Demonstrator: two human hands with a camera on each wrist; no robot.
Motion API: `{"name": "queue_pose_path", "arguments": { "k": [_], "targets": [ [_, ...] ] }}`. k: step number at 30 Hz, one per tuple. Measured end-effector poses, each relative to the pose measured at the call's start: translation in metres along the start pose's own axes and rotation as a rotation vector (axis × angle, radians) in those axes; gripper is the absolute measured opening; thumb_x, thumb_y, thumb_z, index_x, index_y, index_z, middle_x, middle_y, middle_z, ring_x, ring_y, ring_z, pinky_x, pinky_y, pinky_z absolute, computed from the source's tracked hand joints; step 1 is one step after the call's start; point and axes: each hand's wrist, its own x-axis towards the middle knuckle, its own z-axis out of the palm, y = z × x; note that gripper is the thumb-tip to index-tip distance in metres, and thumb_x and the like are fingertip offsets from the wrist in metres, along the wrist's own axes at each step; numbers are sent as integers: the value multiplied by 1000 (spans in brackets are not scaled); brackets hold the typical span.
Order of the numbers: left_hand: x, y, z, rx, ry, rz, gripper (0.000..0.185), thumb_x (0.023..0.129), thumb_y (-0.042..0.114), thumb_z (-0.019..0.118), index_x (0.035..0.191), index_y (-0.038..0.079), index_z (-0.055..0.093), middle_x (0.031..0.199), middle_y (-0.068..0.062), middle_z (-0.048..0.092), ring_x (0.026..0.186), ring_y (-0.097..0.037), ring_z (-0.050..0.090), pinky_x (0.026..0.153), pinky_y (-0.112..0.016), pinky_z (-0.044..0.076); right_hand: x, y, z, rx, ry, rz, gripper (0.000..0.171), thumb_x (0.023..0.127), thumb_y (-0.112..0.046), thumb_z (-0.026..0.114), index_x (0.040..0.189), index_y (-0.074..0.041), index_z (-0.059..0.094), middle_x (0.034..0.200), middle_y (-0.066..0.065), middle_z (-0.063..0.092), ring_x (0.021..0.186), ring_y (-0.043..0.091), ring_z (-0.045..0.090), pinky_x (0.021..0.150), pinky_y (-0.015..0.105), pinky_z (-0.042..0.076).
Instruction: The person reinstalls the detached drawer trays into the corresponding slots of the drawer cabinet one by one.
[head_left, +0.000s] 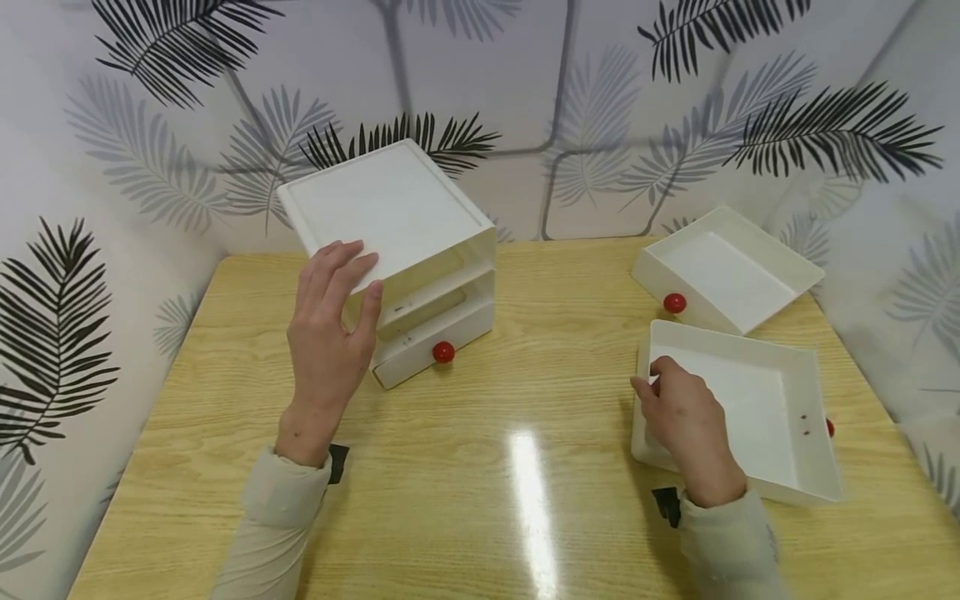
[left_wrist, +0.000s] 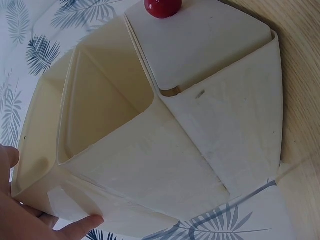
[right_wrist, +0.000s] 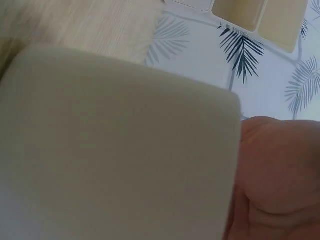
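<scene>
On the left of the wooden table (head_left: 525, 392), the left hand (head_left: 330, 333) grips the near corner of the white drawer cabinet (head_left: 390, 208), fingers curled over its top edge and thumb on its side, which looks like a way to steady it. Its two upper slots are empty; only the bottom drawer (head_left: 438, 333) with its red knob (head_left: 443, 352) sits in place. To the right, the right hand (head_left: 686, 421) pinches the near-left rim of a removed drawer (head_left: 750, 408) lying flat on the table, with a second removed drawer (head_left: 723, 267) tilted behind it. The left wrist view shows the hollow slots (left_wrist: 107, 100) from the front, whereas the right wrist view gives only blurred drawer wall (right_wrist: 115, 150) and thumb (right_wrist: 280, 180).
</scene>
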Motion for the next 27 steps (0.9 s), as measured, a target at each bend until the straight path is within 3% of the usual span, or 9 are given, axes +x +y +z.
{"name": "queue_pose_path", "arguments": {
  "k": [6,13,16,21,27],
  "targets": [
    [-2,0,1,-1,-5,-2,31,104,25,62,130,10,71,143,-9,65,145,-26,51,119,-44,45,8,-10,6,58,2,8,55,107,-31,56,143,10,46,117,26,74,105,44,71,85,58,56],
    [-3,0,5,-8,-4,8,31,105,26,62,130,11,70,143,-8,65,144,-26,51,119,-43,45,2,-9,0,82,-18,35,63,108,-37,53,154,4,38,131,24,70,117,44,67,92,58,53],
    [-1,-1,4,-7,2,13,31,105,26,62,130,11,70,143,-7,65,144,-25,51,120,-42,44,0,-3,-8,52,42,36,61,107,-35,55,152,4,41,134,28,65,117,48,64,91,60,51],
    [0,-2,3,-3,2,11,31,105,26,62,130,10,71,143,-7,65,144,-25,51,120,-42,45,-7,11,-22,-3,229,38,52,103,-27,64,142,6,53,135,37,54,120,56,54,93,69,44],
    [-1,-3,2,1,8,10,31,105,26,62,130,10,71,143,-7,65,144,-25,51,118,-42,46,-17,36,-45,15,298,144,57,101,-26,66,143,9,50,148,45,36,135,67,32,107,86,16]
  ]
}}
